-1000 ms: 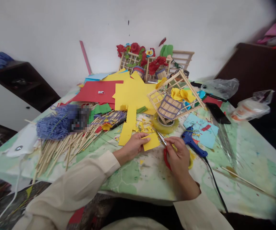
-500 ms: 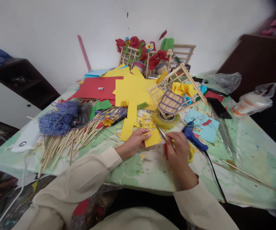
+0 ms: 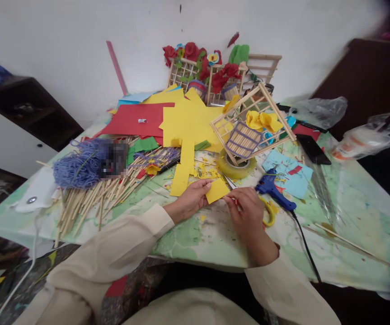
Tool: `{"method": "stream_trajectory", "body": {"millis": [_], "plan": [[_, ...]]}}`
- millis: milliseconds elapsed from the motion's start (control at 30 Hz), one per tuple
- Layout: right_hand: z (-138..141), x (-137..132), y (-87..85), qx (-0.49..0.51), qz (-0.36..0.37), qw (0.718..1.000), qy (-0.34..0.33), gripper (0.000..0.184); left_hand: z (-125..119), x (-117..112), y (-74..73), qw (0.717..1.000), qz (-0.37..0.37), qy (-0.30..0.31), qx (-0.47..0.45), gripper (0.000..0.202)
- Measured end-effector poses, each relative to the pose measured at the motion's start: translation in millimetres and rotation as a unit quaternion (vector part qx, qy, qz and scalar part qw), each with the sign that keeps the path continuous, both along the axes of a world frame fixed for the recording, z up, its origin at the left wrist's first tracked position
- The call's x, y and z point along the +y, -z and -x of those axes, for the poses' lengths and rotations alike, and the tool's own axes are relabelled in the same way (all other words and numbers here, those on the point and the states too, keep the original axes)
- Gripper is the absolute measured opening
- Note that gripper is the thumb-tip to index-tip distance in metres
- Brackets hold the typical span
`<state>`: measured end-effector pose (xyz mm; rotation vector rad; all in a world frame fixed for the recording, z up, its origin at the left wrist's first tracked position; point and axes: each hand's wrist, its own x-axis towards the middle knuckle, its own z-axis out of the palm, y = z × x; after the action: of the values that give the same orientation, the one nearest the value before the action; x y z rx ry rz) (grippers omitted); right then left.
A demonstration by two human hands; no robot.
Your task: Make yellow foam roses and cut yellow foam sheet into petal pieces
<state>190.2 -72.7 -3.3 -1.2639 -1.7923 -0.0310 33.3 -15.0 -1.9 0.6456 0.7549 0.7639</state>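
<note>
A small square piece of yellow paper point(image 3: 217, 191) is pinched between the thumb and fingers of my left hand point(image 3: 195, 198). At the paper's lower right corner, the thumb and fingertips of my right hand point(image 3: 248, 210) close on its edge. Scissors point(image 3: 269, 213) lie beneath my right hand; the blade tips and a yellow handle loop show, while their middle is hidden. Yellow paper scraps point(image 3: 206, 170) are scattered just beyond my hands. Behind the scissors is a roll of clear tape point(image 3: 237, 170), with a small stick lattice point(image 3: 244, 140) bearing yellow flowers leaning over it.
A blue glue gun point(image 3: 272, 189) lies to the right, its black cord trailing off the front edge. Thin wooden sticks point(image 3: 82, 212) and purple yarn point(image 3: 79, 167) crowd the left. Yellow sheets point(image 3: 184, 122) and red paper point(image 3: 137, 118) lie behind; a bagged cup point(image 3: 360, 143) stands right.
My right hand has shifted left from over the scissors to the paper's corner. The paper is turned and raised slightly in my left hand. The scissors stay put on the table.
</note>
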Motion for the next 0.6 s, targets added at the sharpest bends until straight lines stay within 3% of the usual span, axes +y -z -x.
{"method": "stream_trajectory", "body": {"millis": [133,233,600], "plan": [[6.1,-1.4,-3.7,-0.119,0.014,0.992,-0.05,0.015,-1.0,-1.2,-0.5,1.0,0.004,-0.011,-0.02,0.013],[11.0,-0.9,-4.8,-0.16,0.045,0.985,-0.04,0.008,-0.5,-1.1,-1.0,0.999,0.0,-0.002,-0.041,0.014],[7.7,1.8,0.8,-0.025,0.053,0.998,0.022,0.011,2.1,-6.6,2.8,0.995,-0.007,0.068,-0.074,0.017]]}}
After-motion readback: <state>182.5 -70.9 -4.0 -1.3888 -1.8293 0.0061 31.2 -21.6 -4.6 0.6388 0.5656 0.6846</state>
